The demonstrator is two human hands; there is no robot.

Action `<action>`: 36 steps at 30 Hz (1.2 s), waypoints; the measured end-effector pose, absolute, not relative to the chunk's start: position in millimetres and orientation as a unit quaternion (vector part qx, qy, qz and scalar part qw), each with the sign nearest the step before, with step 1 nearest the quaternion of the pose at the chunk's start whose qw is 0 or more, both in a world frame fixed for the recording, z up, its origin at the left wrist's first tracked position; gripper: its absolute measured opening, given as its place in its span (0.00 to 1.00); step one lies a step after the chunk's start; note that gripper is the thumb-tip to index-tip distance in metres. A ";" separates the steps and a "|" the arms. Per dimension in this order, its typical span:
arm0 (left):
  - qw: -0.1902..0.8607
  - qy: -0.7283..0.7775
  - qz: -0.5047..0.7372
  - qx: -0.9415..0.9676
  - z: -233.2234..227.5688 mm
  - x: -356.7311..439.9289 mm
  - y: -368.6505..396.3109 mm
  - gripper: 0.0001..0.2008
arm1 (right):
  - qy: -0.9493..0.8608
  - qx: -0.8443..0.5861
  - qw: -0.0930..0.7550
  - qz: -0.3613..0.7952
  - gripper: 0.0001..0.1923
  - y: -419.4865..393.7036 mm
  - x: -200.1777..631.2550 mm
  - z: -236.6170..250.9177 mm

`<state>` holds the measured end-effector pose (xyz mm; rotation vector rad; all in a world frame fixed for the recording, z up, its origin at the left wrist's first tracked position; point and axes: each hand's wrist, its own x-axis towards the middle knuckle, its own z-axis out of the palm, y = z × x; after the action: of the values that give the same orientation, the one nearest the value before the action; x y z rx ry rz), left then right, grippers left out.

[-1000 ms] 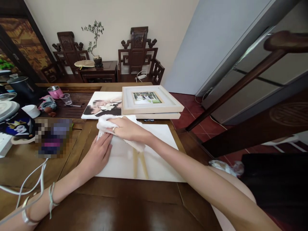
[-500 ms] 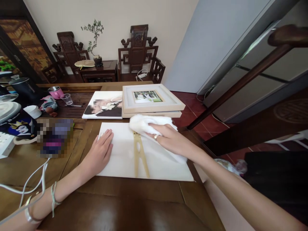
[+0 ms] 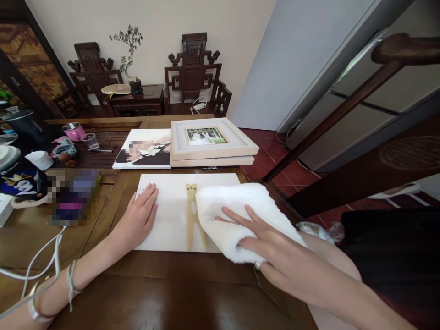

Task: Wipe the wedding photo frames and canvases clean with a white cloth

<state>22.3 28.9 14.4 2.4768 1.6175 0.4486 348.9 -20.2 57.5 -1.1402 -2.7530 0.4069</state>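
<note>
A white backing board [image 3: 168, 220], likely a picture panel lying face down, rests on the wooden table. Down its middle runs a tan A-shaped stand leg [image 3: 190, 215] with small fixings at its top. My left hand [image 3: 140, 215] lies flat on the board's left edge, fingers stretched out, holding nothing. A fluffy white towel [image 3: 230, 206] covers the board's right part and hangs past its edge. My right hand [image 3: 264, 238] presses on the towel with spread fingers, its thumb tucked into a fold. The towel's left side touches the stand leg.
Behind the board are a photo panel [image 3: 146, 151] and stacked pale wood frames [image 3: 177, 142]. At left stand a black kettle [image 3: 25, 126], a pink cup [image 3: 74, 131], a plastic cup [image 3: 90, 141] and white cables [image 3: 57, 247]. A dark chair [image 3: 343, 174] stands close at right.
My right hand has drawn the towel from the board's upper middle toward me and to the right, baring the top of the stand leg. My left hand stays on the board's left edge.
</note>
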 end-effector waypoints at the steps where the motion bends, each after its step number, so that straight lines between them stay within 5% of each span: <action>1: 0.076 0.540 0.149 0.825 14.7 22.4 28.8 0.24 | -0.911 -0.383 0.070 0.136 0.22 -17.2 351.2 57.1; 19: 0.090 0.545 0.145 0.821 16.7 23.1 28.2 0.24 | -0.912 -0.397 0.079 0.064 0.25 57.5 355.0 36.5; 36: 0.082 0.547 0.139 0.821 15.5 22.9 27.9 0.24 | -0.908 -0.368 0.029 0.199 0.25 -29.3 354.9 59.3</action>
<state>22.9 27.9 15.5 2.4542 1.6348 0.4159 354.9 -29.3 59.3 -1.1362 -2.7994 0.6132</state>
